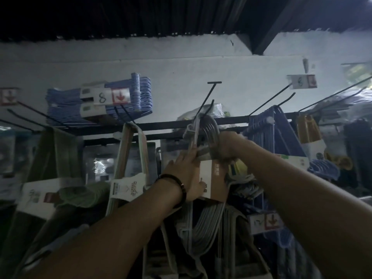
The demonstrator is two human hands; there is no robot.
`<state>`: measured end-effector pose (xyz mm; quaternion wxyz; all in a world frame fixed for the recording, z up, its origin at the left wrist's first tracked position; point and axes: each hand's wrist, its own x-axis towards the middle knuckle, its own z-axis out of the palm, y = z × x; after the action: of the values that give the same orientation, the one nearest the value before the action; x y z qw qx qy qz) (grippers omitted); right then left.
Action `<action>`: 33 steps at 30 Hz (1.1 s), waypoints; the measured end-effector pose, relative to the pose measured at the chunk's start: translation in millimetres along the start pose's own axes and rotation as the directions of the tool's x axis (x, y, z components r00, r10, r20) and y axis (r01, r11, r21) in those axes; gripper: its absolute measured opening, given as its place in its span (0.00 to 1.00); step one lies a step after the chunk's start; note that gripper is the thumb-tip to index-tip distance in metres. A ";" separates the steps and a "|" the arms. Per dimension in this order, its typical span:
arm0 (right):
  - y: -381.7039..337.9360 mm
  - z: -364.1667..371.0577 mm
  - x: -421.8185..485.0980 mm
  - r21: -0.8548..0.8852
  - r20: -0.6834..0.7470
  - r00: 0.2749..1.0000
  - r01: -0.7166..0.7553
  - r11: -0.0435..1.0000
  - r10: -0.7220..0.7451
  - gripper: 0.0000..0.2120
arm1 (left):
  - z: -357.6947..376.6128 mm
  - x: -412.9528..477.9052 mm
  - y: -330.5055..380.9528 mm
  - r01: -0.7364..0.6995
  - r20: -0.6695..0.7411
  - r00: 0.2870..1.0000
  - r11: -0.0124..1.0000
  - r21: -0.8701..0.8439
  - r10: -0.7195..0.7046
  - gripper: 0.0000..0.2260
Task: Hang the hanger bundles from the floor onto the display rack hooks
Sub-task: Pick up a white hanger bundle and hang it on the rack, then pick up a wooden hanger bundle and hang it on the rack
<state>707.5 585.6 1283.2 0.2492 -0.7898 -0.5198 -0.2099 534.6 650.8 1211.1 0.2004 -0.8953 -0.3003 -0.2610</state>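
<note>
While reaching overhead, holding the grey hanger bundle (201,228) up at dead centre, its curved tops right against the black rack hook (208,103) at 12 o'clock. Over the hook or merely touching it: cannot tell. Curled tight round the bundle's necks just under that hook, right hand (227,148). Pressed against the cardboard sleeve (214,178), left hand (185,172), fingers nearly straight, forefinger stretched up along the necks, beaded bracelet (182,188) at the wrist. Up at 10 o'clock, blue hanger stack (66,105) lying atop the rail (157,125), tag marked 8 (104,96) in front. At 2 o'clock, another blue bundle (277,135) hanging. At 9 o'clock, beige bundle (130,158) hanging.
</note>
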 end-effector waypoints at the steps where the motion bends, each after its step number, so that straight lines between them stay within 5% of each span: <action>1: -0.5 -0.9 -5.8 0.015 -0.004 1.000 -0.008 1.000 0.008 0.16 | -8.1 -7.4 2.6 -0.007 -0.019 1.000 1.000 0.027 0.007 0.35; 4: -0.5 1.2 -31.7 0.055 -0.185 0.981 -0.044 0.998 0.053 0.23 | -20.9 -41.3 3.7 0.057 -0.101 0.994 0.984 0.169 -0.040 0.26; 8: -23.8 16.3 -99.2 0.206 -0.424 0.905 0.086 0.975 0.010 0.14 | -34.0 -127.9 8.5 0.087 -0.339 0.937 0.996 0.002 -0.081 0.21; 12: -74.9 40.1 -176.7 0.307 -0.396 0.905 0.289 0.907 -0.154 0.06 | -34.6 -225.0 -8.7 0.147 -0.434 0.884 0.984 -0.096 -0.174 0.09; 16: -137.0 88.8 -263.5 0.415 -0.357 0.868 0.478 0.774 -0.345 0.07 | -15.0 -337.3 -35.1 0.306 -0.254 0.906 0.938 -0.161 -0.339 0.05; 19: -181.9 141.9 -334.2 0.532 -0.197 0.843 0.521 0.668 -0.501 0.10 | 11.7 -441.4 -52.6 0.481 -0.103 0.855 0.851 -0.210 -0.509 0.07; 24: -254.2 245.3 -478.1 0.726 0.115 0.718 0.411 0.552 -0.686 0.10 | 63.5 -673.8 -43.3 0.789 0.242 0.609 0.545 -0.284 -0.755 0.02; 27: -286.8 302.3 -584.0 0.780 0.402 0.481 0.266 0.567 -0.779 0.09 | 76.6 -817.0 -5.1 0.940 0.476 0.320 0.211 -0.268 -0.819 0.07; 33: -320.3 417.2 -809.2 0.706 0.680 0.095 0.185 0.684 -0.727 0.10 | 98.2 -1038.3 82.3 0.987 0.702 -0.108 -0.162 -0.011 -0.704 0.03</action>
<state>140.5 368.6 532.9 -0.0173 -0.4534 -0.8168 0.3564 -88.0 191.0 507.4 -0.3980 -0.4479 -0.7825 -0.1692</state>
